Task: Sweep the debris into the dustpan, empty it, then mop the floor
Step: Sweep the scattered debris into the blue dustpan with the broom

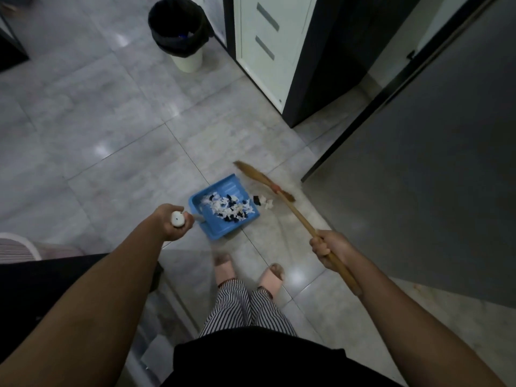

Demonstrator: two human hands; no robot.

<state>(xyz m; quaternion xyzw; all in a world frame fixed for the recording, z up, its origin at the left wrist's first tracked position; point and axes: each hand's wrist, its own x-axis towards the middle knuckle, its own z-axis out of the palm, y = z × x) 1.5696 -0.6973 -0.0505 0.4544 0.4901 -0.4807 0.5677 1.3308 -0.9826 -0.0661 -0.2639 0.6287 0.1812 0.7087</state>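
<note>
A blue dustpan [220, 229] rests on the grey tiled floor in front of my feet. White and dark scraps of debris [229, 209] lie piled inside it. A few more scraps [262, 203] sit on the tile just past its right lip. My left hand [171, 226] is closed around the white top of the dustpan's upright handle. My right hand [329, 248] grips the wooden stick of a broom [296, 212], whose straw head [254, 174] is blurred beside the dustpan's far right corner.
A white bin with a black liner [178, 32] stands at the back, left of a white and dark cabinet [279, 51]. A dark door panel [418, 163] fills the right side. My slippered feet [248, 272] stand just behind the dustpan. A dark object [42, 280] sits at left.
</note>
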